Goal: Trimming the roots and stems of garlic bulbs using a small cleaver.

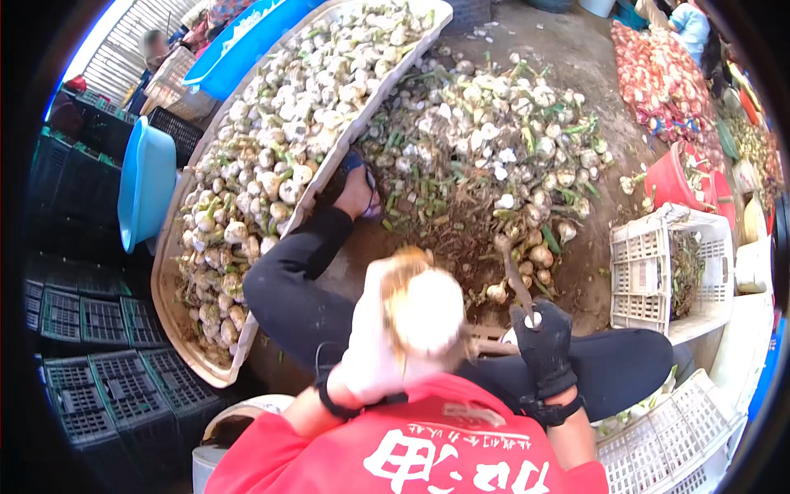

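My left hand, in a white glove, is raised close to the camera and holds a large garlic bulb. Blur hides the bulb's edges and most of the fingers. In a black glove, my right hand grips a narrow knife whose dark blade points away from me. Beyond the blade, whole garlic bulbs lie on the floor among cut stems and root trimmings. To the left, a long pale tray is heaped with trimmed garlic bulbs.
At right are a white plastic crate lying on its side with trimmings, a red bucket and red mesh sacks. Stacked black crates and a blue basin border the left. Other people sit at the back.
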### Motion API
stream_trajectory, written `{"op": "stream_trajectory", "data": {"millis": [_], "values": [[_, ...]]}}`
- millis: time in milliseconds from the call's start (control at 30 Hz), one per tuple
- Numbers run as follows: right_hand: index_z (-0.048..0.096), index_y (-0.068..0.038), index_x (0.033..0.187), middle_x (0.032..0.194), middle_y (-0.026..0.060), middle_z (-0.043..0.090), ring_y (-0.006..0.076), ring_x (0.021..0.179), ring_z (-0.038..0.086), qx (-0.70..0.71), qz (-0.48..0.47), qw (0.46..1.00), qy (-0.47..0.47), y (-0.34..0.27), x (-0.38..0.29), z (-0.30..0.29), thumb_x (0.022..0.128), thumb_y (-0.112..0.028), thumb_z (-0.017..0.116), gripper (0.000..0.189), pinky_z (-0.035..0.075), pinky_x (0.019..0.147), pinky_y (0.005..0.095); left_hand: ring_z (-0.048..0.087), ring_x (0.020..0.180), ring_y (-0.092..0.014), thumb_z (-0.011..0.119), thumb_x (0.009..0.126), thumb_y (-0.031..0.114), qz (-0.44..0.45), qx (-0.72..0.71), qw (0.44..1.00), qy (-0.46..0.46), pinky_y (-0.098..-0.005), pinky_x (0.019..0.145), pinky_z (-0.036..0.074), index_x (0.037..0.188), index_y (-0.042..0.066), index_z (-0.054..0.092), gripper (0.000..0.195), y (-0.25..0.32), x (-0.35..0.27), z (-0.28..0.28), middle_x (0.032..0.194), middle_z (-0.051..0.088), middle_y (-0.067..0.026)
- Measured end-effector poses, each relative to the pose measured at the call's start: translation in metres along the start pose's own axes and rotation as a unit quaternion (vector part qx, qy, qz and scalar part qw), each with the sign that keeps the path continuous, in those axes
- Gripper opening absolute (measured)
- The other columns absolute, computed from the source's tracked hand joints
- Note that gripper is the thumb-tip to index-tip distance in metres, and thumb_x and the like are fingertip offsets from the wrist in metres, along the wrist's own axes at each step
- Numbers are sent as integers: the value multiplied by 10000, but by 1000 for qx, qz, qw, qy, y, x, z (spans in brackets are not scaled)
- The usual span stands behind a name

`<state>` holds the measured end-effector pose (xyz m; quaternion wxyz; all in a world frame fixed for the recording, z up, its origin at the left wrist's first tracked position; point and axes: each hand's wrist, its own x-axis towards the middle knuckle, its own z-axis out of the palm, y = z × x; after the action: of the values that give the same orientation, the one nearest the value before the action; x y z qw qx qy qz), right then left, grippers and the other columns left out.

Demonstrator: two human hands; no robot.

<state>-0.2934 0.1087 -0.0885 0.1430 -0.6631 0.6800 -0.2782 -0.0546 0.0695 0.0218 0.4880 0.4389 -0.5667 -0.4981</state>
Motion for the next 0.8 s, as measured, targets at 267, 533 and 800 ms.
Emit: {"op": "stream_trajectory", "data": {"millis": [267,533,800], "values": [[672,-6,825,718,128,652,288,641,623,259,111,959,-41,-29,-7,4,802,-125,778,161,474,610,372,608,1090,-175,893,627,102,-80,-45,996,10,-336,960,505,1285,22,493,774,-33,40,-28,1195,602,-66],[664,-29,817,726,124,671,293,634,650,262,-83,961,12,-73,43,-13,757,-113,811,180,507,618,372,589,1146,-191,768,638,-53,-132,-289,948,2,-352,977,490,1320,73,461,758,-40,16,-26,1225,605,-76],[725,-68,820,670,65,641,167,554,592,300,110,946,-54,13,-2,12,818,-192,738,125,459,531,332,595,1154,-249,696,874,111,37,-344,923,169,-372,951,525,1339,-14,451,541,-25,28,-111,1272,582,-156]]}}
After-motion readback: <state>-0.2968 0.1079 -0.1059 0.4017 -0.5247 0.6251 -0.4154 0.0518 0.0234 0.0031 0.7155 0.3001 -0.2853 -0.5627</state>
